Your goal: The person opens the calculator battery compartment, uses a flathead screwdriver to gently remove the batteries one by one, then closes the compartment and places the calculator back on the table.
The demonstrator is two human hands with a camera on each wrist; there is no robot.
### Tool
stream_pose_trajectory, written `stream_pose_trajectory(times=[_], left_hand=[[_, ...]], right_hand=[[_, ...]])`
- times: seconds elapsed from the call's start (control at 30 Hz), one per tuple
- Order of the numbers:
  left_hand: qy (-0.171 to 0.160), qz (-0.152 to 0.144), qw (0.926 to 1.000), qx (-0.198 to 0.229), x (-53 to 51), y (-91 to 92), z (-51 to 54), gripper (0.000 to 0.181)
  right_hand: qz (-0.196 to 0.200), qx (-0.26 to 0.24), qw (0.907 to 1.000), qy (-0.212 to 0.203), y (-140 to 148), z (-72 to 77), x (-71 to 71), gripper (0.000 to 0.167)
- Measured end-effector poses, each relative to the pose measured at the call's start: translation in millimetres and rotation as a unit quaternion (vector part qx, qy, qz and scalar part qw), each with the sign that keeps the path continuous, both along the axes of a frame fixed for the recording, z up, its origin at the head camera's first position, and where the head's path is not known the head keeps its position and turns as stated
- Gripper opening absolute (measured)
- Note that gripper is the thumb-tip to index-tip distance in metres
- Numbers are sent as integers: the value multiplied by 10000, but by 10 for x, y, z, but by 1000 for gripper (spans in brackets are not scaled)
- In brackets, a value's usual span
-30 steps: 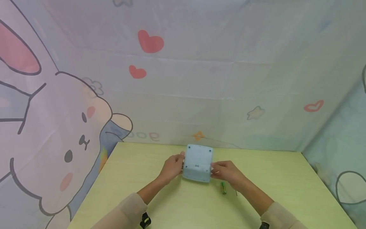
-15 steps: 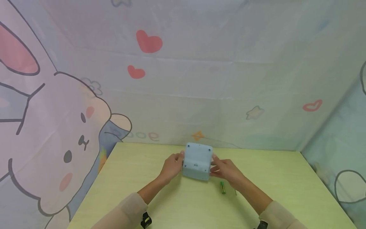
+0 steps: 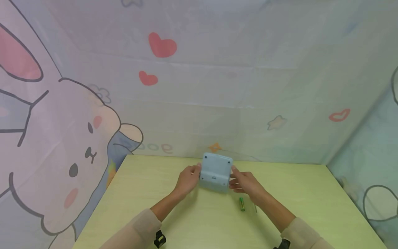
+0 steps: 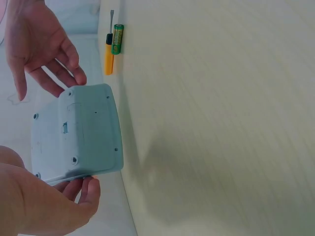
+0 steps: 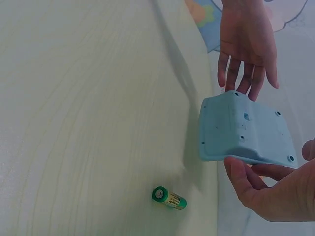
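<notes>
A light blue plastic device (image 3: 216, 169), its back with screw holes facing up, is tilted above the table. My left hand (image 3: 188, 180) holds its left edge, with the thumb along that side. At the right edge is my right hand (image 3: 247, 183), its fingers spread and fairly straight, their tips touching the edge. In the left wrist view the right thumb stands apart from the device. The device's front is hidden. Near the right hand lies a green battery (image 3: 242, 204). Beside the battery is a screwdriver (image 4: 109, 56) with a yellow handle, mostly covered by the right hand in the head view.
The pale yellow table (image 3: 186, 224) ends at a back edge just behind the device. A fabric backdrop (image 3: 233, 86) with a printed rabbit and hearts hangs behind and at both sides.
The device has risen slightly and its far edge has tipped, so its near side looks more foreshortened. My right thumb has shifted up along the edge and the right fingers have spread.
</notes>
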State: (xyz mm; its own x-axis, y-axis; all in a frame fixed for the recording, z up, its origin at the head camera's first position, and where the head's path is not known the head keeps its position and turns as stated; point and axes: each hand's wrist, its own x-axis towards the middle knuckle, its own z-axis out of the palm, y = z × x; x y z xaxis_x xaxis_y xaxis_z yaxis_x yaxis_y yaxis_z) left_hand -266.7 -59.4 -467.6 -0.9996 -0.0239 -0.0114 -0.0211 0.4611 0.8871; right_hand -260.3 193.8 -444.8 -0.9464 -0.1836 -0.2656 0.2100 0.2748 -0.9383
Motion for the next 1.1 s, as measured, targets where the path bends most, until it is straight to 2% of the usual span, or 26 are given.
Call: stream_pose_trajectory(times=[0.17, 0.43, 1.1], left_hand=[[-135, -176, 9998, 25, 20, -4, 13, 66], [-42, -435, 9990, -27, 12, -29, -7, 70], [-90, -419, 9987, 267, 28, -14, 41, 69]], right_hand=[[33, -39, 10000, 11, 15, -11, 10, 72], [11, -183, 9998, 41, 23, -31, 3, 70], [118, -277, 9993, 223, -8, -93, 3, 65]])
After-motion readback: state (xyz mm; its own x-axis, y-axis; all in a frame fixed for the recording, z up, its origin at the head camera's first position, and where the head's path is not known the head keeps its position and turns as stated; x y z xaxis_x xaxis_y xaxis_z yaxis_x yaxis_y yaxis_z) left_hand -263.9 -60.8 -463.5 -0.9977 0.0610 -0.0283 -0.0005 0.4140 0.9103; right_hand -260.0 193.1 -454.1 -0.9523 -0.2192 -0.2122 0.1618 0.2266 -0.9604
